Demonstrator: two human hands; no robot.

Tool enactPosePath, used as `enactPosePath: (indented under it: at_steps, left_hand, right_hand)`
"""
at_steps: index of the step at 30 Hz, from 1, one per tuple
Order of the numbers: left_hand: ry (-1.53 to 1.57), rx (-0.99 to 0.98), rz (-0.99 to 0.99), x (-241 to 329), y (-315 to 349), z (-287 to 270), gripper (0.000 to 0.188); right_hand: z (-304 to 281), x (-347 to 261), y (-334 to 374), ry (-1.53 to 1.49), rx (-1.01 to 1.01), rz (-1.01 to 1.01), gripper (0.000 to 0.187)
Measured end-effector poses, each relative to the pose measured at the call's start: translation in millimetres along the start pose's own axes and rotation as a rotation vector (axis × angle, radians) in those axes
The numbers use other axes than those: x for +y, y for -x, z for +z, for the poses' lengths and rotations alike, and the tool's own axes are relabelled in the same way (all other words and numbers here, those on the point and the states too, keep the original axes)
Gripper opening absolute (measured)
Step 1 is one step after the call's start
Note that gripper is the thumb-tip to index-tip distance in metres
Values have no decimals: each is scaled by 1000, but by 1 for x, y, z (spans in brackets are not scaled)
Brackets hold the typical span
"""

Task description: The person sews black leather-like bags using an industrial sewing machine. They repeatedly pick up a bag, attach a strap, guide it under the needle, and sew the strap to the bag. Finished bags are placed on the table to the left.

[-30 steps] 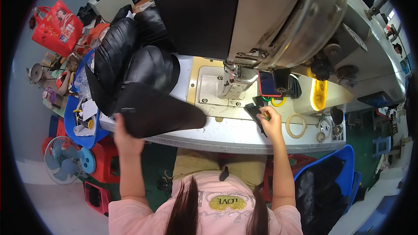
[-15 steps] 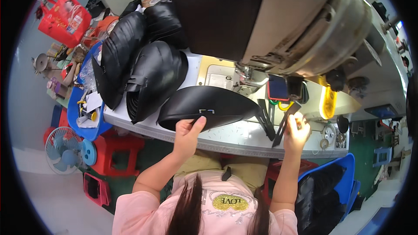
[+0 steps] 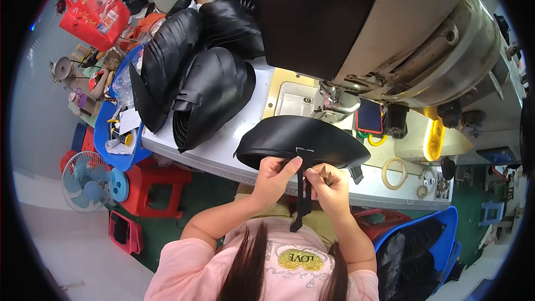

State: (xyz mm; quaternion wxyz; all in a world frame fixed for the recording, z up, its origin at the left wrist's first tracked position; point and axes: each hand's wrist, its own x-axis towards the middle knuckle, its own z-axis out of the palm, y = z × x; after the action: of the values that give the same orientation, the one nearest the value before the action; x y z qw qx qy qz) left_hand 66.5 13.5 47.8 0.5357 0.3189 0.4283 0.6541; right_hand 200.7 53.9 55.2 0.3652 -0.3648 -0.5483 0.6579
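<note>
A curved black leather-like panel lies at the table's front edge, below the sewing machine. A pale rectangular outline marks the panel near its lower edge. My left hand pinches that edge, thumb on top. A narrow black strap lies over the marked spot and hangs down towards my lap. My right hand is closed on the strap just right of my left thumb. A small brownish metal tool, its kind unclear, is tucked in the same hand. Part of another black strap shows behind the panel's right end.
Stacked black panels fill the table's left. Right of the machine lie a dark phone-like device, a yellow holder and a tape ring. A blue bin with black pieces stands lower right; a fan and red stool stand left.
My right hand has brought a black strap leftward from beside the others onto the panel's marked spot. The hands are now close together, and the view has shifted slightly.
</note>
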Motion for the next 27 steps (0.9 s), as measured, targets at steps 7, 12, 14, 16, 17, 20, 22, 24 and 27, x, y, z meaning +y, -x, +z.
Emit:
enactPosePath:
  at_steps: [7,12,14,16,17,20,22,24,27]
  left_hand:
    - [-36,6,6,-4,0,0,13]
    - [-78,34,11,-3,-2,3,12]
    - [-117,25,15,-6,-4,1,13]
    - [-191,12,18,2,-7,1,15]
    - [-227,5,18,8,-10,-1,16]
    - [-472,-123,-20,29,-24,-15,14]
    - [-429,-189,65,41,-39,-8,12]
    - [-454,-253,-8,52,-53,-4,13]
    - [-525,-334,-143,44,-75,-10,15]
  right_hand:
    - [-1,3,0,21,12,-2,15]
    - [-1,5,0,42,22,-4,14]
    - [-3,7,0,70,-12,-4,11]
    - [-9,5,-2,224,-5,-152,7]
    - [-16,-1,-3,361,29,-297,5]
    - [-39,-32,-7,713,335,-593,10]
    - [-55,-48,-20,688,338,-526,17]
    - [-73,-45,-38,689,108,-377,22]
    - [-72,-38,-46,386,2,-106,21]
